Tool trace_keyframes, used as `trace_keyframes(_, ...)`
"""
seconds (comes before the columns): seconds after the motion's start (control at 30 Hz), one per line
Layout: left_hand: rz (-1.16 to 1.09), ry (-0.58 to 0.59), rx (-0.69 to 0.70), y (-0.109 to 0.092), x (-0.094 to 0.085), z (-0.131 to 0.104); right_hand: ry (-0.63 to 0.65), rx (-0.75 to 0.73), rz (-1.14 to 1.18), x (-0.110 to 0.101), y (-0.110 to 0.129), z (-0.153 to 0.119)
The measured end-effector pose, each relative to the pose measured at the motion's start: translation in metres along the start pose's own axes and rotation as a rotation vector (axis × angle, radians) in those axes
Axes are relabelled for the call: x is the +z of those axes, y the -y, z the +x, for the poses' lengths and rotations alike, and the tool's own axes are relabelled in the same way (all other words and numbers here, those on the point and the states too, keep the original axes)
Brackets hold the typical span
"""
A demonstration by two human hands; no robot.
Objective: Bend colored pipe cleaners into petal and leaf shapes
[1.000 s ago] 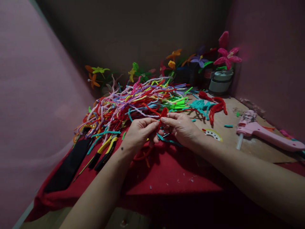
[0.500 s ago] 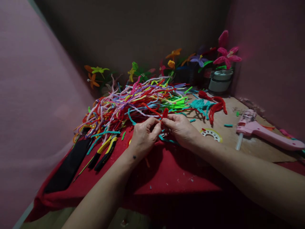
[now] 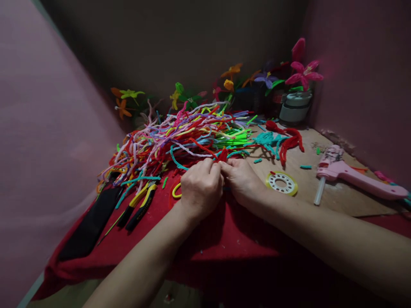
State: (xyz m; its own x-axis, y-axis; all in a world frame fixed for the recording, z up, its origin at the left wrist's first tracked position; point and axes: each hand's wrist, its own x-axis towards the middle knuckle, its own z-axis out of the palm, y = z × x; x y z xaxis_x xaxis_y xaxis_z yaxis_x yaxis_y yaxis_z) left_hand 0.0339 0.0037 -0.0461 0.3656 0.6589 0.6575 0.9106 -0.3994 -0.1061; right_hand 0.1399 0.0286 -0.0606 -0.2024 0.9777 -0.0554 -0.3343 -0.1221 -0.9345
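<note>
Between my hands is a red pipe cleaner (image 3: 221, 155), bent into a loop that sticks up above the fingertips. My left hand (image 3: 201, 186) is closed on its lower end, knuckles turned up. The fingers of my right hand (image 3: 240, 176) pinch it from the other side, touching the left hand. Just beyond lies a big heap of coloured pipe cleaners (image 3: 173, 132). Part of a yellow scissors handle (image 3: 176, 191) shows beside my left hand. A tape roll (image 3: 281, 183) lies to the right of my right wrist.
Yellow-and-black pliers (image 3: 141, 206) and a black pouch-like item (image 3: 91, 226) lie at left on the red cloth (image 3: 224, 244). On the board at right are a pink glue gun (image 3: 359, 177), turquoise pieces (image 3: 269, 140) and red bent pieces (image 3: 290, 139). Pipe-cleaner flowers (image 3: 304, 76) stand behind.
My left hand has rolled over, its knuckles now up, and come closer against the right. The red loop sits slightly lower. More of the tape roll and yellow handle shows.
</note>
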Motion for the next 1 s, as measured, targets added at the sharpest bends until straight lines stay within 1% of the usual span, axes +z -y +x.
trace_keyframes(0.03,0.013,-0.011,0.021,-0.001,0.0,0.0,-0.002,0.006,0.007,0.0,0.001,0.0)
trace_keyframes(0.07,-0.025,-0.017,0.018,-0.001,0.0,0.0,-0.005,0.014,0.016,-0.001,0.002,-0.001)
trace_keyframes(0.1,-0.116,-0.009,-0.013,0.0,-0.001,0.001,-0.007,0.027,0.03,-0.001,0.004,0.0)
trace_keyframes(0.13,-0.253,0.012,-0.074,0.002,-0.002,0.002,-0.005,0.044,0.048,-0.002,0.006,0.0)
trace_keyframes(0.2,-0.613,0.096,-0.265,0.009,-0.005,0.005,0.017,0.085,0.091,-0.002,0.011,0.0)
trace_keyframes(0.3,-1.125,0.298,-0.58,0.022,-0.009,0.008,0.09,0.113,0.124,-0.002,0.016,0.0)
trace_keyframes(0.37,-1.339,0.399,-0.725,0.028,-0.008,0.009,0.122,0.103,0.118,-0.002,0.018,-0.001)
trace_keyframes(0.43,-1.45,0.449,-0.816,0.031,-0.007,0.009,0.134,0.096,0.103,-0.002,0.018,-0.002)
trace_keyframes(0.53,-1.513,0.477,-0.862,0.031,-0.004,0.008,0.137,0.085,0.075,-0.001,0.016,-0.003)
trace_keyframes(0.7,-1.542,0.512,-0.862,0.027,-0.006,0.008,0.093,0.067,0.052,0.001,0.013,-0.004)
trace_keyframes(0.77,-1.461,0.501,-0.831,0.022,-0.008,0.009,0.059,0.058,0.034,0.001,0.011,-0.004)
trace_keyframes(0.8,-1.381,0.477,-0.811,0.02,-0.009,0.009,0.036,0.049,0.015,0.001,0.01,-0.004)
trace_keyframes(0.9,-1.09,0.356,-0.75,0.014,-0.011,0.009,-0.029,0.051,-0.022,0.0,0.009,-0.003)
trace_keyframes(0.93,-1.043,0.334,-0.735,0.013,-0.011,0.009,-0.04,0.06,-0.018,0.0,0.009,-0.003)
trace_keyframes(0.97,-1.049,0.34,-0.726,0.013,-0.011,0.009,-0.041,0.07,-0.007,0.0,0.011,-0.003)
trace_keyframes(1.0,-1.109,0.373,-0.724,0.014,-0.012,0.009,-0.027,0.078,0.012,0.0,0.012,-0.004)
